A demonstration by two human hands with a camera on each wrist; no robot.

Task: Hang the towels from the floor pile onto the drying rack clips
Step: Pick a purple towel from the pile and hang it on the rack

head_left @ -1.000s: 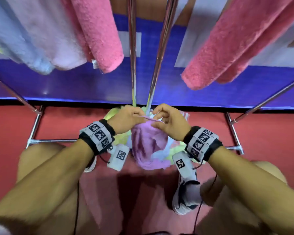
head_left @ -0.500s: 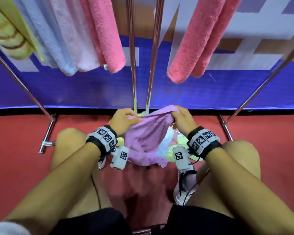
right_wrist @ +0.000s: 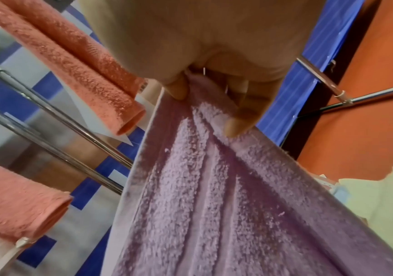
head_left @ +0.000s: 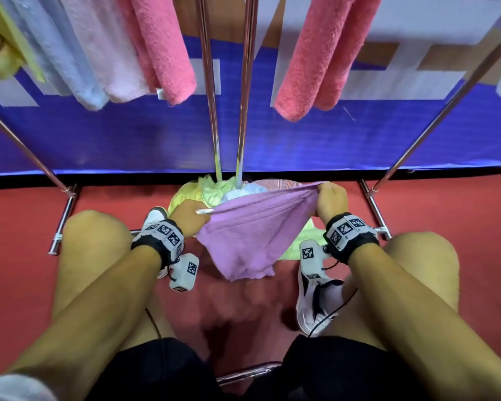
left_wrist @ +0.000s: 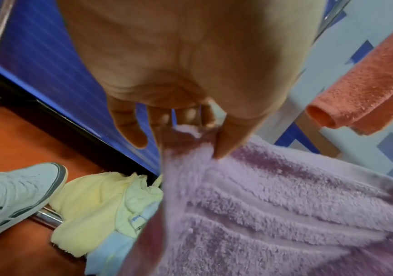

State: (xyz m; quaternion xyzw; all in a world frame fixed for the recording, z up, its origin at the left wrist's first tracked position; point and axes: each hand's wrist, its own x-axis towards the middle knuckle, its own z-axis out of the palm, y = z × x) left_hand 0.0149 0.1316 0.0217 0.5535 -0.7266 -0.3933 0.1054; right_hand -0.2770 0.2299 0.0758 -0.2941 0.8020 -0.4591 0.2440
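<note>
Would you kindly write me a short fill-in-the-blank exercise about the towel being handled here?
1. Both hands hold one ____ towel stretched between them.
2. The left hand and the right hand each pinch a top ____ of it.
3. The pile left on the ____ shows yellow, green and blue cloth.

Missing words: purple; corner; floor

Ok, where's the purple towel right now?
In the head view the purple towel is centre frame, stretched between the left hand and right hand, above the floor pile.
</note>
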